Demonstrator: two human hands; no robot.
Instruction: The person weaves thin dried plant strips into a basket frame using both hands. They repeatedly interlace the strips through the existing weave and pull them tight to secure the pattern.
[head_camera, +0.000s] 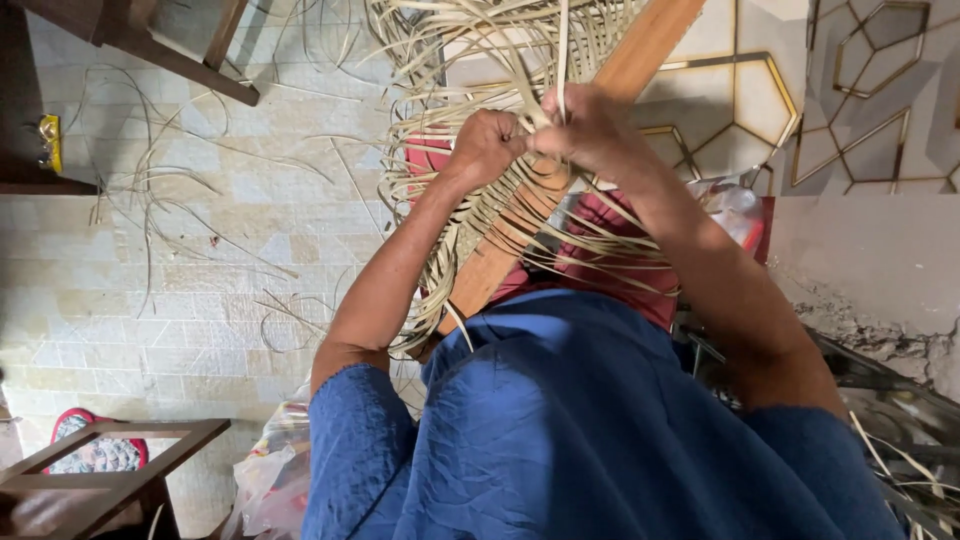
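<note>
Blue cloth of the person's garment fills the lower middle, nearest the lens, with both forearms reaching up out of its sleeves. Beyond it the pale tiled floor spreads to the left, strewn with loose thin strips. A long wooden plank runs slantwise from the knees up toward the top edge, and across it lies the weave, a loose mat of pale flat strips that fans out at the top and sides. Red cloth shows under the plank. The left hand is closed in a fist on strips at the middle of the weave; the right hand, just beside it and touching it, pinches an upright strip between bent fingers. At right stands a wall with gold-lined hexagon patterns, cracked plaster below. A clear plastic bag with red and yellow patches lies at lower left, beside a wooden frame and a round red-edged mat. A small yellow package sits on a dark ledge at far left; its label is too small to tell.
</note>
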